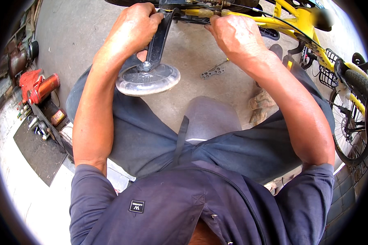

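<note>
A training wheel (149, 83) with a clear rim hangs from its black bracket (158, 43) at the upper left of the middle. My left hand (135, 28) is closed round that bracket near its upper end, with a fingertip showing behind it lower down. Beside it stands a yellow bicycle (253, 19), partly cut off by the top edge. My right hand (239, 34) is at its yellow frame tube, by the axle hardware, with the fingers curled in. What its fingertips pinch is hidden behind the hand.
A flat multi-hole wrench (212, 73) lies on the concrete floor between my knees. At the left are a red-orange cylinder (47, 87) and a dark tray (53, 118) of small items. Another bicycle's wheel (349, 126) stands at the right. A grey rounded seat (210, 118) is between my legs.
</note>
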`<control>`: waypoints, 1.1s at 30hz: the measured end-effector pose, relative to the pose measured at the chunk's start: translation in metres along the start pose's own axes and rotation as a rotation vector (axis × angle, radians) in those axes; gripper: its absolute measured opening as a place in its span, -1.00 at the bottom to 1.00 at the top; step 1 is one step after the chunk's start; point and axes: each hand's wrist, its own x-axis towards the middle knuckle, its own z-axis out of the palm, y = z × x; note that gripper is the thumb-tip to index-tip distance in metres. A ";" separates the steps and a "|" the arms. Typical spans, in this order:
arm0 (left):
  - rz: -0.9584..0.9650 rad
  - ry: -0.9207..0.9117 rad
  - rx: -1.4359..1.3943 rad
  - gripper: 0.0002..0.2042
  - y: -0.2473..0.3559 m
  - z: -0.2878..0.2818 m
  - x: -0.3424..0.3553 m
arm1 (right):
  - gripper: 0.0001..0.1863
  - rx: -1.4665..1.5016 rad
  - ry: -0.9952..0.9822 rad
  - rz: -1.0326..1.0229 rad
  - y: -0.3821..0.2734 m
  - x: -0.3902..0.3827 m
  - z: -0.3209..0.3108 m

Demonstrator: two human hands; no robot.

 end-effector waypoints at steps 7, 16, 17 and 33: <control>0.001 0.000 -0.005 -0.71 0.000 0.000 0.000 | -0.76 0.068 0.025 -0.025 0.004 -0.002 0.009; 0.001 -0.006 -0.014 -0.72 0.000 0.001 0.001 | -0.79 0.101 -0.017 0.040 0.000 -0.003 0.017; 0.005 -0.004 -0.007 -0.72 -0.001 0.001 0.001 | -0.80 0.100 -0.028 0.052 -0.002 -0.003 0.017; 0.045 0.012 -0.014 -0.72 -0.006 0.005 0.008 | -0.75 0.242 -0.028 -0.038 0.027 0.000 0.041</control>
